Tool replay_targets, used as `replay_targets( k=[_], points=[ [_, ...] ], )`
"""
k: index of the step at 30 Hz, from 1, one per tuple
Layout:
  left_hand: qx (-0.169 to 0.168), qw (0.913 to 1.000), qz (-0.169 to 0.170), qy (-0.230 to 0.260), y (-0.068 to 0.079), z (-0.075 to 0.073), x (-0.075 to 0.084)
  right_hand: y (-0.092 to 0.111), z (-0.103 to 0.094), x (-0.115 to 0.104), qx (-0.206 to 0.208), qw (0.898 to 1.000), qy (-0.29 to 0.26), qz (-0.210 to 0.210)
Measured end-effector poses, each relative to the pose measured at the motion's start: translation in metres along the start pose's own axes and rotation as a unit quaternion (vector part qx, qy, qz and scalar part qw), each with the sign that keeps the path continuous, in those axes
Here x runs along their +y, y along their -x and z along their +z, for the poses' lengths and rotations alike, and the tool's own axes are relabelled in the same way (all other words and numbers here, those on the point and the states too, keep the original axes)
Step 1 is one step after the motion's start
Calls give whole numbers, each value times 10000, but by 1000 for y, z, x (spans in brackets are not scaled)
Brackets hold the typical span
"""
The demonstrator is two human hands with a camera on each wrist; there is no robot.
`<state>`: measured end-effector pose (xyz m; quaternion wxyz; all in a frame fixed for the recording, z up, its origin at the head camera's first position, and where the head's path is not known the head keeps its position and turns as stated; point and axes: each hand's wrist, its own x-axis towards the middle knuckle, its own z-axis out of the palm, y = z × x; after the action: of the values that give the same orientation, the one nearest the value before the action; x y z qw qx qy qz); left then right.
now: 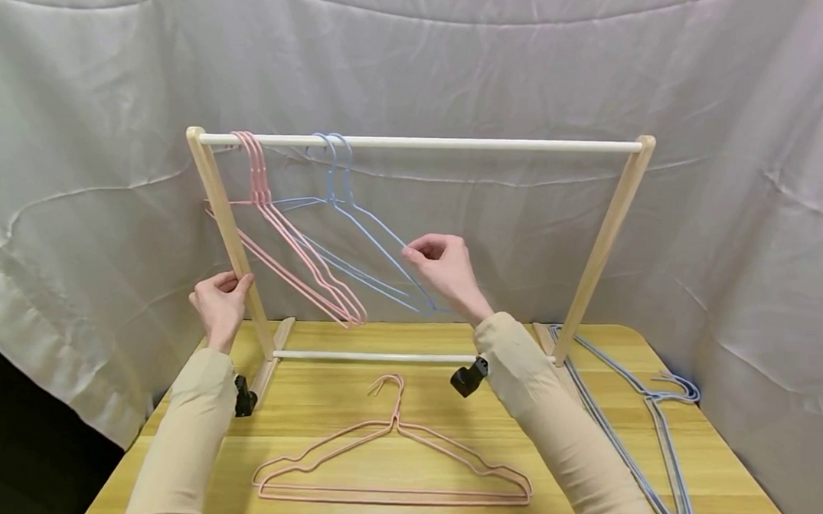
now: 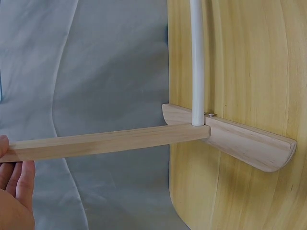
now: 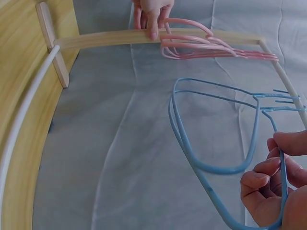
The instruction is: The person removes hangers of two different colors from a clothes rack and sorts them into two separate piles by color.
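My left hand (image 1: pixel 219 306) grips the left wooden post (image 2: pixel 105 142) of a clothes rack, thumb on one side and fingers on the other. With my right hand (image 1: pixel 445 270) I pinch the sloping shoulder of a blue hanger (image 3: pixel 283 175), whose hook is over the rack's white top rod (image 1: pixel 485 144). Another blue hanger (image 1: pixel 364 232) hangs just left of it. Several pink hangers (image 1: pixel 301 252) hang bunched close to the left post. In the right wrist view, thumb and fingers close around the blue wire.
Pink hangers (image 1: pixel 394 503) lie overlapped on the wooden table (image 1: pixel 362 446) in front of the rack. Several blue hangers (image 1: pixel 671 468) are stacked at the table's right, beside the right post (image 1: pixel 601 250). A white lower bar (image 1: pixel 379 357) joins the posts; a grey curtain (image 1: pixel 420 66) hangs behind.
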<state>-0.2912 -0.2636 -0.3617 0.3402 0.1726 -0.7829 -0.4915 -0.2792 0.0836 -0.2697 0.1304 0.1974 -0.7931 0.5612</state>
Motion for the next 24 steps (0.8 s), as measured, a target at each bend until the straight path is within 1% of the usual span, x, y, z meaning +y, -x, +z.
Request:
replay_targets(
  k=[4, 9, 13, 17, 24],
  points=[
    [12, 10000, -12, -22, 0, 0, 0, 2, -5, 0, 80, 10000, -16, -11],
    [43, 10000, 20, -16, 0, 0, -1, 5, -10, 2, 393, 9992, 10, -53],
    [98, 9999, 81, -7, -1, 0, -2, 8, -13, 3, 699, 9971, -16, -291],
    [74, 9999, 83, 24, -1, 0, -1, 12, -18, 4, 924, 9941, -114, -561],
    [9, 10000, 79, 26, 0, 0, -1, 18, -29, 7, 1288, 9891, -227, -681]
  ],
)
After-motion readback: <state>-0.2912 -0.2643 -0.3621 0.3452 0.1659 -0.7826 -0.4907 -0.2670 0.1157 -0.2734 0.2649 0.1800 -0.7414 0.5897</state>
